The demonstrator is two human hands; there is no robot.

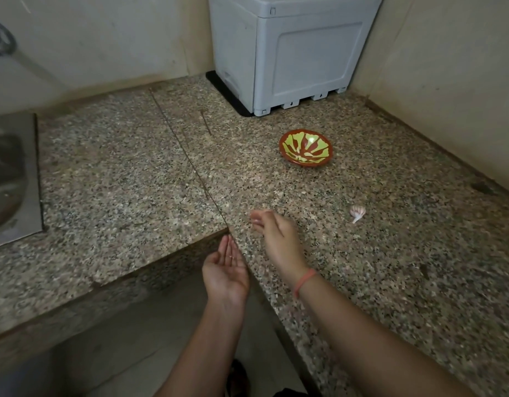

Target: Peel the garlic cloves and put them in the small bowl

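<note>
A small bowl (306, 150), red-brown with a yellow-green pattern, sits on the speckled granite counter (133, 179) and looks empty. A garlic clove (357, 212) with pale pinkish skin lies on the counter to the right of my hands. My left hand (226, 269) is cupped palm up at the inner corner of the counter edge, with a tiny pale scrap on its fingers. My right hand (276, 236) hovers over the counter just above and right of the left one, fingers loose and blurred, holding nothing that I can see.
A grey plastic box (290, 53) stands on a black mat in the back corner against the tiled walls. A steel sink (9, 179) is set into the counter at far left. The counter is L-shaped, with floor below its inner corner.
</note>
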